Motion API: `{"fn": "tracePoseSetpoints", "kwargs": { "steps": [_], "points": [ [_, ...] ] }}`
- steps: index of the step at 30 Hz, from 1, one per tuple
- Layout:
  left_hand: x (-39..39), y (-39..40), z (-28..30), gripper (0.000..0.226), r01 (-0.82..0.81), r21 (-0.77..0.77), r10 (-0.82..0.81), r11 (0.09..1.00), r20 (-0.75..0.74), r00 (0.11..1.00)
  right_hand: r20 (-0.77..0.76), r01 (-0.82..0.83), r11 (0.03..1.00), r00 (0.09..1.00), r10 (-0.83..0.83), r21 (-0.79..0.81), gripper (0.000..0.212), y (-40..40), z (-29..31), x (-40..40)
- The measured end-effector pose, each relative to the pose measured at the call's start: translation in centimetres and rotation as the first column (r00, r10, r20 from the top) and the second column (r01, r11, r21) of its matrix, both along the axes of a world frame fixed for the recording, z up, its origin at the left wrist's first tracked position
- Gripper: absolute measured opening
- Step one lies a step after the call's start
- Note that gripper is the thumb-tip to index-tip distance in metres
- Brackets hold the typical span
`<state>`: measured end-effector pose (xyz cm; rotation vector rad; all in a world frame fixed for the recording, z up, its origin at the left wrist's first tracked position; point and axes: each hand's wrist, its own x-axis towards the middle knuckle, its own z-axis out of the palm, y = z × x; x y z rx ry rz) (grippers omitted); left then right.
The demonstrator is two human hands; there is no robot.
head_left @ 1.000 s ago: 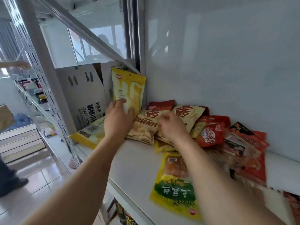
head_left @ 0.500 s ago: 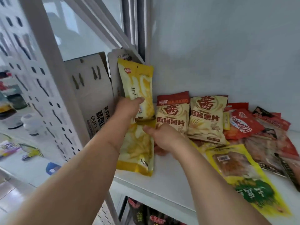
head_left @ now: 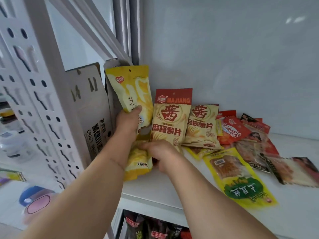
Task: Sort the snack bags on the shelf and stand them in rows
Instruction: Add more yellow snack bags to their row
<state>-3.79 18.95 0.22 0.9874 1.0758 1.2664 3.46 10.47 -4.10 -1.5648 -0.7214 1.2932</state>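
My left hand (head_left: 128, 120) grips an upright yellow snack bag (head_left: 132, 90) at the shelf's back left corner, against a cardboard box. My right hand (head_left: 161, 152) is closed on the top end of a second yellow bag (head_left: 139, 163) lying flat below the first. Just right of them stand two beige-and-red chip bags (head_left: 170, 118) (head_left: 202, 125), leaning against the back wall. Further right, red bags (head_left: 233, 128) lie in a loose heap. A yellow-and-green bag (head_left: 240, 178) lies flat near the front edge of the white shelf (head_left: 155, 188).
A grey cardboard box (head_left: 93, 107) stands at the shelf's left end beside a perforated white upright (head_left: 34, 94). Flat dark-and-red packets (head_left: 296, 169) lie at the far right. More bags fill the shelf below (head_left: 155, 228). Left of the rack there are other shelves with goods.
The view has moved closer and to the right. My right hand has left the beige chip bags, which now stand upright, and taken the flat yellow bag. My left hand still holds the upright yellow bag.
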Motion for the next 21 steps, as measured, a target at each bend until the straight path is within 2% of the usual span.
{"fn": "tracePoseSetpoints", "kwargs": {
  "steps": [5,9,15,21],
  "points": [
    [0.0,-0.5,1.6,0.011,0.045,0.054,-0.050,0.998,0.099,0.994,0.143,-0.079,0.997,0.987,0.077,0.012,0.034,-0.5,0.8,3.6],
    [-0.5,-0.7,2.4,0.016,0.054,0.060,-0.061,0.997,0.132,0.989,0.012,-0.067,0.996,0.998,0.067,0.056,0.029,-1.6,2.0,7.1],
    [0.1,-1.8,2.8,0.025,0.087,0.012,-0.087,0.996,0.181,0.980,-0.054,-0.042,0.982,0.997,0.053,0.185,0.026,-4.1,2.6,10.5],
    [1.1,-3.2,3.2,0.030,0.115,0.018,-0.115,0.993,0.280,0.953,-0.226,0.172,0.939,0.968,-0.105,0.298,0.030,-5.4,2.7,13.0]
  ]
}}
